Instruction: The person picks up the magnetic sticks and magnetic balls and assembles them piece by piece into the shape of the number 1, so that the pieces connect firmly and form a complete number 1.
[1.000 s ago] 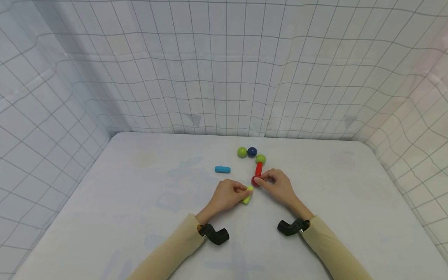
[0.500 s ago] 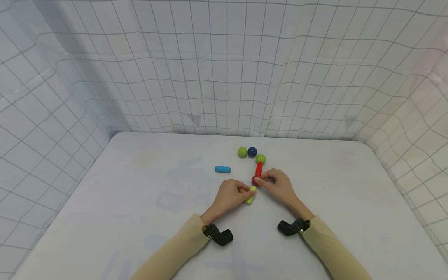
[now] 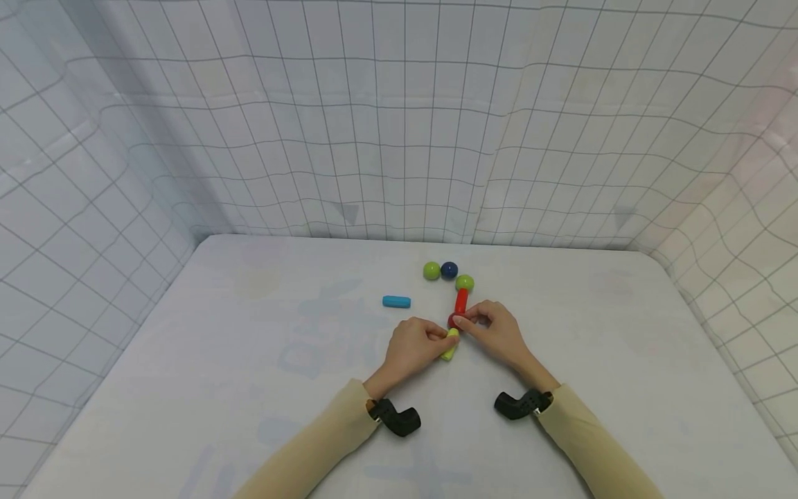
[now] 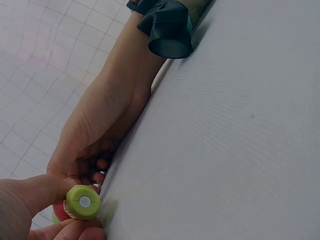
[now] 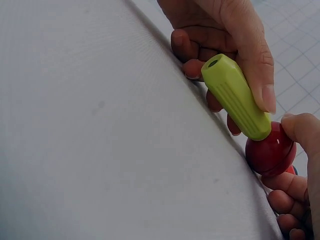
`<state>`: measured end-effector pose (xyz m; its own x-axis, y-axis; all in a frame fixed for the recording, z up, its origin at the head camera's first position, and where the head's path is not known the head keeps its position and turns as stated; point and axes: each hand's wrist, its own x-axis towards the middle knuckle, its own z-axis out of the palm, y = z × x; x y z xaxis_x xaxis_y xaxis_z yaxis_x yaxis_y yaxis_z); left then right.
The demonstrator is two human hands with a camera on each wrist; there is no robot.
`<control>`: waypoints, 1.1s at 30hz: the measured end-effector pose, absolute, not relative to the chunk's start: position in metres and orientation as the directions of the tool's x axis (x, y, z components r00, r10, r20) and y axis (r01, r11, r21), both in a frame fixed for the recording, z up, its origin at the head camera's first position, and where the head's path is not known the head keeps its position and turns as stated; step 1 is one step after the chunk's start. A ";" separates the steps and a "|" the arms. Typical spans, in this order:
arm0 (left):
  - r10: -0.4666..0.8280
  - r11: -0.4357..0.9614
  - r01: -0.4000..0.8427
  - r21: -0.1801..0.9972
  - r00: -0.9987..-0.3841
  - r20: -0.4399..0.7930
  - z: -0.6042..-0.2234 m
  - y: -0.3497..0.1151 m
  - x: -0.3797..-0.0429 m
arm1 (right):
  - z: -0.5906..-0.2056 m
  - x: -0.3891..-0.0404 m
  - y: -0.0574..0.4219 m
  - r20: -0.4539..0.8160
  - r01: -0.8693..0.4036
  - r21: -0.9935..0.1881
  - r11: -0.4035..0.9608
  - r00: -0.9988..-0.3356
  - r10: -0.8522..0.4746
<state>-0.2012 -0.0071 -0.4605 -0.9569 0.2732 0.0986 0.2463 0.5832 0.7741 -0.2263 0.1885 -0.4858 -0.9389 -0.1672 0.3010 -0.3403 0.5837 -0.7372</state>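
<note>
My left hand (image 3: 413, 345) pinches a yellow-green magnetic building stick (image 5: 234, 97) between thumb and fingers. A silver disc shows at the stick's near end in the left wrist view. The stick's far end meets a glossy red ball (image 5: 269, 151), which my right hand (image 3: 497, 334) pinches between thumb and fingers. Beyond that ball a red stick (image 3: 461, 301) runs away from me, up to a green ball (image 3: 464, 283). Past it, to the left, a dark blue ball (image 3: 449, 270) sits beside another green ball (image 3: 431, 271).
On the white table (image 3: 299, 416) a blue stick (image 3: 396, 301) lies on its own, left of the red one. Grid-patterned white curtain (image 3: 399, 138) surrounds the table's back and sides. Each wrist carries a black camera mount (image 3: 399, 420).
The left hand has moved right and slightly away with the yellow-green stick, bringing its far end up to the red ball. The right hand has stayed on the ball.
</note>
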 end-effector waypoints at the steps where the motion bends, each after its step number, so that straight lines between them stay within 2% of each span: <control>1: 0.272 0.584 0.247 0.773 -0.957 0.101 -0.461 -0.007 -0.201 | -0.486 -0.226 0.188 0.301 -0.340 -0.737 0.585 -0.939 -0.168; 12: 0.243 0.601 0.237 0.763 -0.964 0.107 -0.463 -0.004 -0.201 | -0.485 -0.228 0.188 0.301 -0.343 -0.732 0.588 -0.938 -0.173; 33: 0.176 0.611 0.269 0.744 -0.963 0.204 -0.470 0.005 -0.194 | -0.485 -0.226 0.189 0.301 -0.348 -0.725 0.594 -0.936 -0.182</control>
<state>-0.1941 0.0045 -0.4698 -0.9630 0.1757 0.2043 0.2694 0.6110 0.7444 -0.2264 0.1886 -0.4845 -0.9362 -0.1816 0.3008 -0.3482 0.5940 -0.7252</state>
